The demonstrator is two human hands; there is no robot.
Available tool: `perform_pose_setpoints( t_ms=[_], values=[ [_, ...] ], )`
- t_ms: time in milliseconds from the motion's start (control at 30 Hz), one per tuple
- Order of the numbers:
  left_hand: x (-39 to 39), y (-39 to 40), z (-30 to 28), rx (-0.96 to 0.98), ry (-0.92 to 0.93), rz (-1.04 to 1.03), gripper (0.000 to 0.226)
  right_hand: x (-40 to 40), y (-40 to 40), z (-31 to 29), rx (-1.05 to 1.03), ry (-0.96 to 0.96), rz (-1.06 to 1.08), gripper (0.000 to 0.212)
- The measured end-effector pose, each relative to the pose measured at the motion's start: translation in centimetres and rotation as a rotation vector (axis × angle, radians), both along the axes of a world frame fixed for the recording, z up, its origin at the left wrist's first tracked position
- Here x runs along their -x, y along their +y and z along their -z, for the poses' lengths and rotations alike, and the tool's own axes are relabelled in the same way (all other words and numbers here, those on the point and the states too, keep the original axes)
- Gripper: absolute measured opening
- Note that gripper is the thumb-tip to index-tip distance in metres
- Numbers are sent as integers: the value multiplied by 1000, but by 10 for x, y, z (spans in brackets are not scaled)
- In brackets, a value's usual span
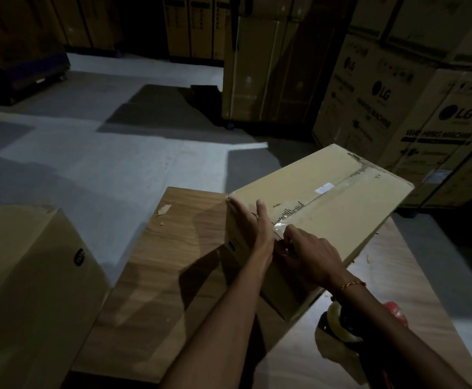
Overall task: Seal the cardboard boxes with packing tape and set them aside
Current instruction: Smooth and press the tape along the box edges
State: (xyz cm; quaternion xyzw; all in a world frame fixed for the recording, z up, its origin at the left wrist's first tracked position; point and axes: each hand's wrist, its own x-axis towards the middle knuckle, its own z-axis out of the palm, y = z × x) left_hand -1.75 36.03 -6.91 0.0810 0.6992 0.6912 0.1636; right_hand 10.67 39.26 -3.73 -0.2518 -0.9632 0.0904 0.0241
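Cardboard box (327,197) on tabletop (173,248), long axis running away from both hands: left hand (253,224) flat, fingers straight, steadying near end; right hand (309,252) pinching tape (281,227) at seam.

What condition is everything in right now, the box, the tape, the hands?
Cardboard box: flaps closed, tape along top seam.
Left hand: fingers straight, pressing the box's near edge.
Right hand: fingers curled at the tape end.
Tape dispenser: lying on the table, unheld.
Table: bearing the box.
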Motion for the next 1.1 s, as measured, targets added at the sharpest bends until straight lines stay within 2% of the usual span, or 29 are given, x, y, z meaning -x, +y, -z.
perform_pose_setpoints(
  t_ms=[133, 233, 300, 533, 700, 867, 967, 1100],
  values=[
    [41, -2, 4, 54, -44, 10, 70, -1, 1, 3, 29, -4, 29, 28],
    [73, -11, 12, 35, -105, 78, 46, 0, 1, 3, 21, -3, 35, 28],
    [84, -18, 17, 40, -64, 149, 34, 1, 2, 4, 14, -8, 39, 26],
    [106, -26, 20, 111, 84, 318, 26, 40, 3, -3, -50, 19, -17, 22],
    [121, -29, 21, 162, 143, 410, 33, 104, 9, 1, -136, 39, -25, 23],
    [125, -29, 22, 154, 140, 361, 6, 133, 13, 4, -160, 42, 59, 32],
    [124, -27, 27, 155, 145, 367, 16, 120, 10, 10, -201, 47, 39, 33],
    [126, -23, 31, 103, 85, 415, 29, 82, 6, 11, -260, 40, -9, 45]
  ],
)
